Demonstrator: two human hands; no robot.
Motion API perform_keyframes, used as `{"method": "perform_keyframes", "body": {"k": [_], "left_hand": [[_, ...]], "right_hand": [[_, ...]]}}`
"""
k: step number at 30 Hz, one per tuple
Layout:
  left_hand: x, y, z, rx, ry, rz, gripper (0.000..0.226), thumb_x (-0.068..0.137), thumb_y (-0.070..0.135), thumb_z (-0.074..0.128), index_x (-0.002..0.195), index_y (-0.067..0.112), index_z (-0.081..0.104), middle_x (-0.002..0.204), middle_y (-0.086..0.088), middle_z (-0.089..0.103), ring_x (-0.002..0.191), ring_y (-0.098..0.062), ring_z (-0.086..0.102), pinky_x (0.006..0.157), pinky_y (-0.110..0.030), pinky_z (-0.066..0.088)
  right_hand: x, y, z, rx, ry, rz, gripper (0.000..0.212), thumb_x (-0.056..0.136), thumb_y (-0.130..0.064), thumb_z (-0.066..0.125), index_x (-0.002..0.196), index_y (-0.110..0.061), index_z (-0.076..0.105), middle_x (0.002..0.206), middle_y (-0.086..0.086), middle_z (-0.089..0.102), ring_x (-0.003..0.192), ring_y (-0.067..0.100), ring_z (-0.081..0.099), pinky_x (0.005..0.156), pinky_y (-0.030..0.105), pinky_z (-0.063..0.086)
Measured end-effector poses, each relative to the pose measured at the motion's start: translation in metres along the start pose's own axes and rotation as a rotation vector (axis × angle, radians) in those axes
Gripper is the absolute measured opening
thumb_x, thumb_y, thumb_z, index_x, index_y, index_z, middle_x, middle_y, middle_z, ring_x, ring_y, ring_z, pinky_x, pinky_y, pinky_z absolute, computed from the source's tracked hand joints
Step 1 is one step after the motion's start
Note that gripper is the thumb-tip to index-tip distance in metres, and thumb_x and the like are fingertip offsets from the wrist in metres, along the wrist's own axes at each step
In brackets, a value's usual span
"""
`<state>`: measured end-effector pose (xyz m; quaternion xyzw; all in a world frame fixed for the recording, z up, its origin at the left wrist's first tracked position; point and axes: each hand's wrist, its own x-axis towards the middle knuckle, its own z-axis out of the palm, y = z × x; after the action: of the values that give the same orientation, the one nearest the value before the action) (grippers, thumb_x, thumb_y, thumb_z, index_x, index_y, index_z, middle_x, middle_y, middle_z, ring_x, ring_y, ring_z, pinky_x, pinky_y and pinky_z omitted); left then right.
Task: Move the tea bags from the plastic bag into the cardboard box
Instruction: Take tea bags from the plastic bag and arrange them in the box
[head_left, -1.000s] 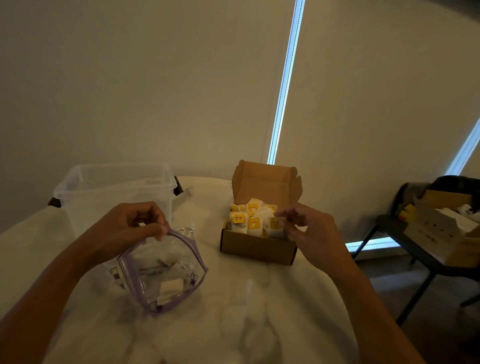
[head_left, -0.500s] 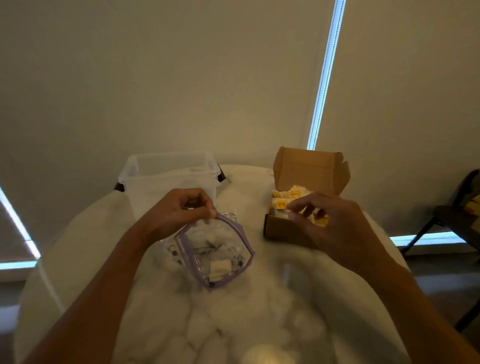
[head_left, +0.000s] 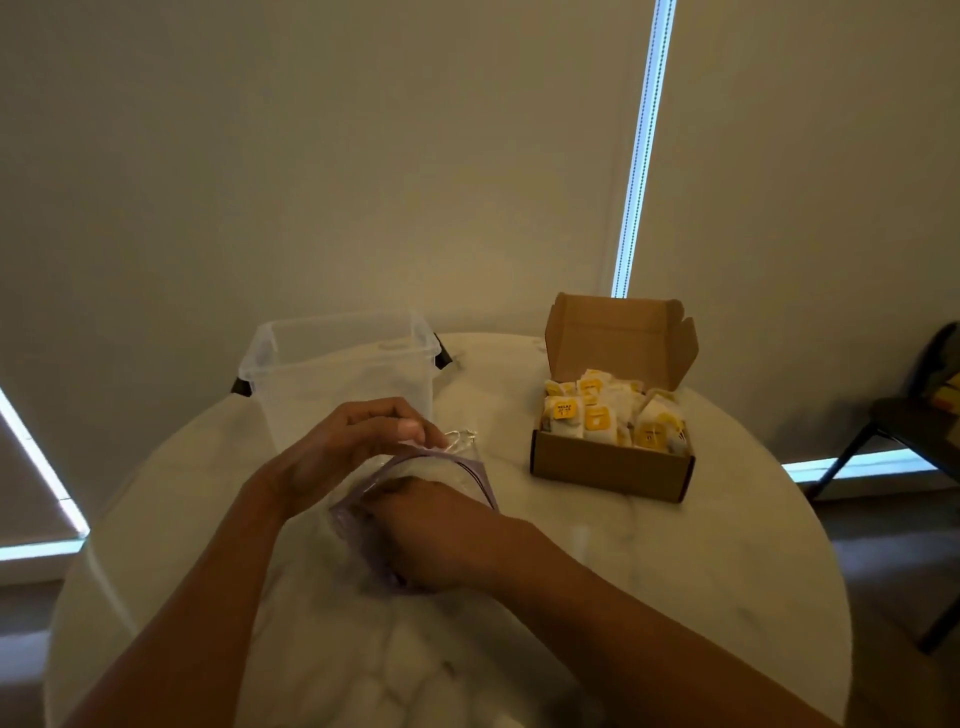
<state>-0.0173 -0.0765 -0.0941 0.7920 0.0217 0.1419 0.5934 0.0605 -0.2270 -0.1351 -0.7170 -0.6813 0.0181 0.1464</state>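
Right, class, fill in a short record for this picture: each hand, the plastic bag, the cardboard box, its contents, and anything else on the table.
left hand: pinches the rim of the plastic bag, holding it open
right hand: reaches inside the bag, fingers hidden
cardboard box: lid up, right of the bag, apart from it
tea bags: yellow-labelled, filling the box
clear tub: behind the left hand, on the table
table: round, pale marbled top
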Motion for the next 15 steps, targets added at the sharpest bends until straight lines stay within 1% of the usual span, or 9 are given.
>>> {"method": "perform_keyframes", "body": {"k": [2,4,6,9,10,11,13,14,15], "left_hand": [[0.000,-0.007,-0.002,-0.096,0.035,-0.038,0.043,0.094,0.046,0.064,0.101,0.007,0.079,0.126,-0.024,0.077,0.131,-0.042,0.068,0.124,-0.059,0.042],[0.001,-0.013,-0.004,-0.162,0.078,-0.083,0.057,0.097,0.051,0.060,0.104,-0.003,0.074,0.126,-0.029,0.076,0.132,-0.049,0.064,0.127,-0.064,0.037],[0.003,-0.015,-0.004,-0.153,0.108,-0.098,0.060,0.102,0.051,0.055,0.104,-0.006,0.073,0.124,-0.030,0.076,0.131,-0.050,0.065,0.127,-0.067,0.035],[0.003,-0.014,-0.002,-0.140,0.108,-0.123,0.057,0.103,0.054,0.052,0.102,0.003,0.078,0.124,-0.029,0.076,0.129,-0.051,0.065,0.126,-0.068,0.035],[0.003,-0.013,-0.001,-0.141,0.107,-0.133,0.059,0.104,0.054,0.051,0.101,0.002,0.078,0.123,-0.029,0.077,0.128,-0.051,0.066,0.126,-0.068,0.036],[0.002,-0.012,-0.001,-0.145,0.105,-0.140,0.063,0.104,0.055,0.050,0.101,-0.002,0.076,0.123,-0.028,0.077,0.126,-0.051,0.066,0.125,-0.068,0.036],[0.001,-0.011,-0.001,-0.152,0.103,-0.143,0.069,0.103,0.056,0.049,0.103,-0.009,0.070,0.122,-0.027,0.078,0.121,-0.047,0.069,0.124,-0.067,0.038],[0.001,-0.011,-0.001,-0.149,0.102,-0.141,0.071,0.103,0.057,0.049,0.104,-0.011,0.069,0.121,-0.026,0.078,0.117,-0.044,0.071,0.121,-0.065,0.039],[0.001,-0.010,-0.001,-0.146,0.101,-0.137,0.072,0.102,0.058,0.050,0.104,-0.012,0.069,0.118,-0.025,0.079,0.114,-0.041,0.072,0.120,-0.065,0.040]], "right_hand": [[0.001,0.004,0.004,-0.009,0.039,-0.010,0.047,0.095,-0.007,0.070,0.140,0.000,0.061,0.138,0.022,0.062,0.124,0.040,0.060,0.110,0.044,0.044],[-0.001,0.009,0.004,-0.001,0.065,-0.019,0.044,0.097,-0.009,0.071,0.139,-0.001,0.062,0.144,0.018,0.060,0.132,0.033,0.057,0.114,0.034,0.037],[-0.006,0.012,0.001,-0.003,0.037,-0.022,0.046,0.099,-0.012,0.070,0.144,-0.005,0.060,0.149,0.014,0.058,0.137,0.030,0.054,0.118,0.033,0.034],[-0.017,0.013,-0.009,0.070,0.062,-0.035,0.044,0.100,-0.012,0.070,0.143,-0.005,0.061,0.150,0.015,0.058,0.136,0.029,0.055,0.120,0.037,0.039],[-0.023,0.012,-0.015,0.117,0.053,-0.032,0.043,0.101,-0.013,0.070,0.142,-0.006,0.062,0.148,0.014,0.060,0.133,0.028,0.057,0.117,0.038,0.041],[-0.028,0.012,-0.023,0.154,0.091,-0.028,0.038,0.099,-0.017,0.072,0.136,-0.011,0.068,0.138,0.011,0.066,0.122,0.024,0.062,0.109,0.039,0.049],[-0.040,0.016,-0.038,0.264,0.233,0.009,0.022,0.094,-0.026,0.078,0.115,-0.021,0.074,0.107,-0.005,0.075,0.091,0.010,0.068,0.082,0.030,0.059],[-0.047,0.019,-0.048,0.381,0.277,0.066,0.019,0.094,-0.031,0.078,0.112,-0.026,0.074,0.099,-0.010,0.075,0.087,0.006,0.070,0.076,0.023,0.058],[-0.054,0.023,-0.056,0.513,0.291,0.140,0.018,0.095,-0.034,0.077,0.113,-0.032,0.073,0.096,-0.013,0.076,0.088,0.003,0.071,0.075,0.020,0.057]]}}
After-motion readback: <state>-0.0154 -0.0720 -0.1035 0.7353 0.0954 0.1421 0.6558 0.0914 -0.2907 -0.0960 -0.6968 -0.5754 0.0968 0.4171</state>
